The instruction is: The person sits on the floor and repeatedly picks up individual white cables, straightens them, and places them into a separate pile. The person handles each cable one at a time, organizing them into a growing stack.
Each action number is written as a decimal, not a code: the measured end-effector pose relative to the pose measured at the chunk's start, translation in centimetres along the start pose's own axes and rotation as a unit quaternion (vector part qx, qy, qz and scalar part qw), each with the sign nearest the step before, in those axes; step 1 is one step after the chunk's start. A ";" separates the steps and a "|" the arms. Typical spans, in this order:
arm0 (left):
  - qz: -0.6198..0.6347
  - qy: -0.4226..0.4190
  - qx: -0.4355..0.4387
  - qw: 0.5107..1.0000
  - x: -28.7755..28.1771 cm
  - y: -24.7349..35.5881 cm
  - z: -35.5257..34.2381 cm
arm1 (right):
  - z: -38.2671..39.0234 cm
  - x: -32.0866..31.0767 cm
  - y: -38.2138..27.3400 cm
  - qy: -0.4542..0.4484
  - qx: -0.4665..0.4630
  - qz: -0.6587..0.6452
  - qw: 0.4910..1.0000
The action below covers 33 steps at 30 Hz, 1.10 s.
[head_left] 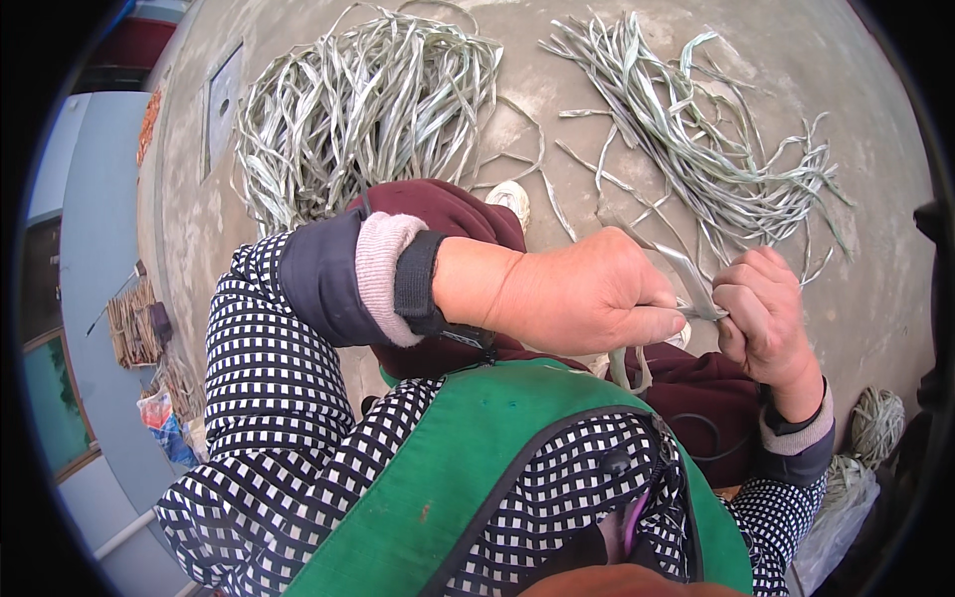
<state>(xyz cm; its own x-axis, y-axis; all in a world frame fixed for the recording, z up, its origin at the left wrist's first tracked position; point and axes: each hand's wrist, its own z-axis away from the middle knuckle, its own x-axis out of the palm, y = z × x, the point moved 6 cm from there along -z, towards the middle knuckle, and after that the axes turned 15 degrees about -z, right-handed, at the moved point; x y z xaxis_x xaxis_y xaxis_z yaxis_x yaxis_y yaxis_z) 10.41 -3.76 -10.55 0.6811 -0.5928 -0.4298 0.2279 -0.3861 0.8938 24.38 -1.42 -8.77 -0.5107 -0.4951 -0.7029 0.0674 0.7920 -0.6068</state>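
In front of my body, my left hand (587, 289) is closed on a flat, pale grey-green strip (688, 271), thumb pressed against the curled fingers. Just to the right, my right hand (764, 306) pinches the same strip close by. A short piece spans the small gap between the two hands. Part of the strip dangles below my left hand over the dark red trousers (696, 383). Beyond the hands, a bundle of similar loose strips (686, 139) lies fanned out at the far right. My fingers hide how the strip is folded or knotted.
A large tangled heap of strips (368, 109) covers the concrete floor (557, 75) at the far left. Coiled strips (877, 423) and a clear plastic bag (841, 522) are at the right. Along the left stand a blue-grey wall (109, 219) and a bundle of sticks (134, 323).
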 end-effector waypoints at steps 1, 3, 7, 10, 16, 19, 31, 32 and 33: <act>-0.007 -0.006 -0.007 1.000 0.0 -0.1 0.1 | 0.0 0.0 0.1 0.003 0.002 -0.003 1.000; -0.029 -0.011 -0.006 0.999 -0.2 -0.3 0.1 | 0.1 0.2 0.5 -0.001 0.015 -0.011 1.000; -0.110 0.005 -0.088 0.990 -1.7 -3.0 -0.8 | 0.8 1.4 3.3 0.010 0.168 -0.116 0.979; -0.118 0.019 -0.174 0.978 -2.5 -4.8 -1.0 | 1.6 2.3 4.1 0.058 0.234 -0.302 0.922; -0.136 -0.005 -0.171 0.976 -2.8 -5.5 -1.2 | 1.5 2.4 3.7 0.051 0.251 -0.265 0.930; -0.135 0.013 -0.192 0.972 -3.0 -5.8 -1.5 | 2.0 2.4 4.0 0.047 0.295 -0.273 0.915; -0.287 0.034 0.085 0.954 -1.1 -2.5 -2.9 | 1.6 4.1 3.9 0.002 0.290 -0.319 0.902; -0.294 0.036 0.099 0.950 -1.1 -2.3 -3.0 | 1.8 4.0 4.1 0.021 0.288 -0.331 0.899; -0.292 0.042 0.082 0.952 -1.3 -2.4 -3.1 | 2.1 4.0 4.5 0.039 0.287 -0.340 0.895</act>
<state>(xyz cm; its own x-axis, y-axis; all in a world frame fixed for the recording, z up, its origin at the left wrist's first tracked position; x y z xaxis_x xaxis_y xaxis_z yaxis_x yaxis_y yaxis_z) 11.15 0.13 -11.78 0.5263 -0.1880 -0.8293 0.4769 -0.7422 0.4709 24.49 -0.61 -15.08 -0.6569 -0.7491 -0.0853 0.1364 -0.0069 -0.9906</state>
